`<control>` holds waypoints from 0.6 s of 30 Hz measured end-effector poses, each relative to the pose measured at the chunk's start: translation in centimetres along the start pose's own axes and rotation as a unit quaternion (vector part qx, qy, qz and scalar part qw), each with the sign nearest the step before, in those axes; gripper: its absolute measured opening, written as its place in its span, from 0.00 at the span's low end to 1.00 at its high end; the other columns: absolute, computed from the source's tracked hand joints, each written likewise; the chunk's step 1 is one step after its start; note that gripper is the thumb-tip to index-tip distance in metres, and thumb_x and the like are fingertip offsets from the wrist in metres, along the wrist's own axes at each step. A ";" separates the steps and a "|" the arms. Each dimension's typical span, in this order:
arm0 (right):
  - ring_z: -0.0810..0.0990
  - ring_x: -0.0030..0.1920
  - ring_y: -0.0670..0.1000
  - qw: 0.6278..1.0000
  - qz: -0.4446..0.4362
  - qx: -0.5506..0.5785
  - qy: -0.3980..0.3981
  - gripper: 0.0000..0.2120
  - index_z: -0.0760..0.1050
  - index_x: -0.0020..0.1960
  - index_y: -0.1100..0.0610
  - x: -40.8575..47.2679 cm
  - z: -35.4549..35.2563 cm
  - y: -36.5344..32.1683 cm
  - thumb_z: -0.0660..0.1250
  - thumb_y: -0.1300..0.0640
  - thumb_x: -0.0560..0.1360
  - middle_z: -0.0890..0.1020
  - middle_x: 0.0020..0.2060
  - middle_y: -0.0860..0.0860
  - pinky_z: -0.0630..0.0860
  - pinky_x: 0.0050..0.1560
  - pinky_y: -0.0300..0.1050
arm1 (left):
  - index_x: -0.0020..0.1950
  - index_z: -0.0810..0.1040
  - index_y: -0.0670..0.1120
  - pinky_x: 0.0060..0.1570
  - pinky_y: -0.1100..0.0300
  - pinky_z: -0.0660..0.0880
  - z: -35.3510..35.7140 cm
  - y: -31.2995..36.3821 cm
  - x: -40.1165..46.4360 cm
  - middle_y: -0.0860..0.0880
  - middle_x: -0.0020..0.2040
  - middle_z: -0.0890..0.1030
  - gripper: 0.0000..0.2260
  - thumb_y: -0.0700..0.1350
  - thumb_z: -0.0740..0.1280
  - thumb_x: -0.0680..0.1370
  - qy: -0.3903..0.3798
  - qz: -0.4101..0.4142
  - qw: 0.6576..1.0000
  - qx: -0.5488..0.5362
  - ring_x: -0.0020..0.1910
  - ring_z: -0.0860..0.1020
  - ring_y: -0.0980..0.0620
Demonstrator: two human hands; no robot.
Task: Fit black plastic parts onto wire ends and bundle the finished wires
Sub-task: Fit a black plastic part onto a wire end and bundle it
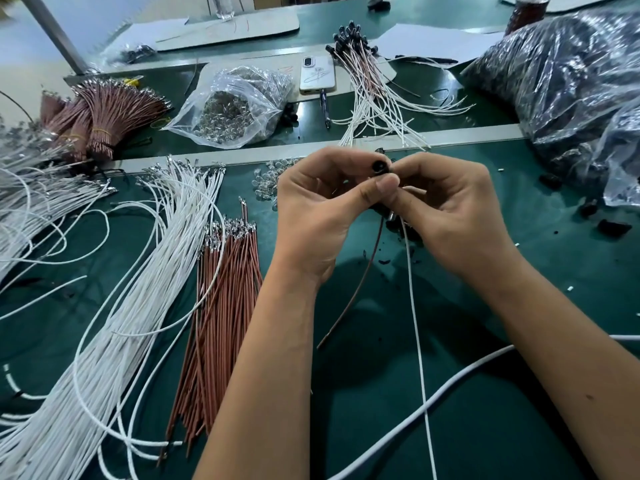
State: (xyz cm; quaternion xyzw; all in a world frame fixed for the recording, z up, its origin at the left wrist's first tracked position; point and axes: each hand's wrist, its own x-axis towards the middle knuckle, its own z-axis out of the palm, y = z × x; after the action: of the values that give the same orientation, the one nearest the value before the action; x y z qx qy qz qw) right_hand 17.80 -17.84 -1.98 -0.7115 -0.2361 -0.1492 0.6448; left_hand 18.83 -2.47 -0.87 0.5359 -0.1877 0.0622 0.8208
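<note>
our left hand (323, 202) and right hand (446, 206) both in a tight grip on 1 black part (380, 167), brown wire (360, 282) and white wire (417, 323) dangling over the bench (519, 306)

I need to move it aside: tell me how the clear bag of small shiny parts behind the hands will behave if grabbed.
The clear bag looks thin and crinkled, so it will probably sag and shift rather than hold shape. Its mouth seems open toward the green table, so the loose parts may spill if it tips. Packed that full, it is likely heavy for its size.
</note>
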 end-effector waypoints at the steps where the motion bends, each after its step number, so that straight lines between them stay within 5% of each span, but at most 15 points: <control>1: 0.82 0.42 0.43 1.000 0.001 0.006 0.006 0.03 0.82 0.52 0.61 0.0 0.0 0.0 0.72 0.64 0.78 0.85 0.41 0.52 0.79 0.46 0.39 | 0.44 0.81 0.38 0.46 0.57 0.79 0.1 0.0 0.0 0.44 0.40 0.83 0.11 0.23 0.72 0.69 0.002 0.001 1.000 -0.001 0.40 0.81 0.50; 12: 0.82 0.36 0.47 0.998 0.060 0.025 0.027 0.04 0.82 0.46 0.60 0.0 0.3 0.3 0.72 0.66 0.78 0.85 0.35 0.50 0.80 0.42 0.39 | 0.46 0.79 0.37 0.36 0.59 0.78 0.7 -0.6 0.0 0.45 0.37 0.83 0.06 0.30 0.71 0.72 0.094 -0.083 0.988 -0.094 0.33 0.80 0.51; 18: 0.79 0.32 0.48 0.997 0.076 0.006 0.027 0.06 0.82 0.43 0.62 -0.1 0.3 0.5 0.72 0.64 0.79 0.83 0.32 0.50 0.77 0.37 0.40 | 0.45 0.79 0.39 0.40 0.53 0.73 1.2 -1.0 0.0 0.43 0.37 0.82 0.09 0.35 0.73 0.67 0.101 -0.097 0.984 -0.112 0.34 0.77 0.47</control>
State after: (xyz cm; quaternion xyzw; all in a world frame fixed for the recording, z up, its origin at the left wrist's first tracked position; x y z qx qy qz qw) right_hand 17.98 -17.54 -2.45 -0.7193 -0.1646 -0.1177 0.6646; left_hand 18.81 -3.94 -1.28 0.4469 -0.0568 0.0147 0.8927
